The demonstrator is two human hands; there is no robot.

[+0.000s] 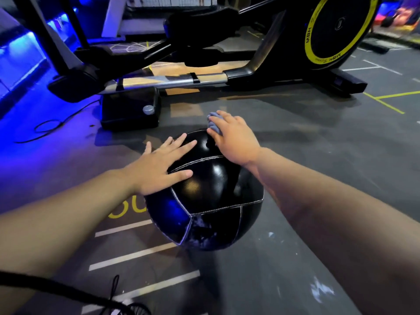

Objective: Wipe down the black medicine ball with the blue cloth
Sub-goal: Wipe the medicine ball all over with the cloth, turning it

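The black medicine ball (pixel 211 201), glossy with white stitched seams, rests on the dark gym floor in the middle of the head view. My left hand (pixel 161 164) lies flat on its upper left side with fingers spread, holding nothing. My right hand (pixel 234 137) presses on the ball's far top, closed over the bunched blue cloth (pixel 214 122), most of which is hidden under my fingers and palm. Pale smudges show on the ball's lower front panel.
A black elliptical trainer (pixel 195 80) with a yellow-ringed flywheel (pixel 336 30) stands just beyond the ball, its base block (pixel 129 110) close to the left. A cable (pixel 52 126) loops on the floor at left. White and yellow floor markings surround the ball.
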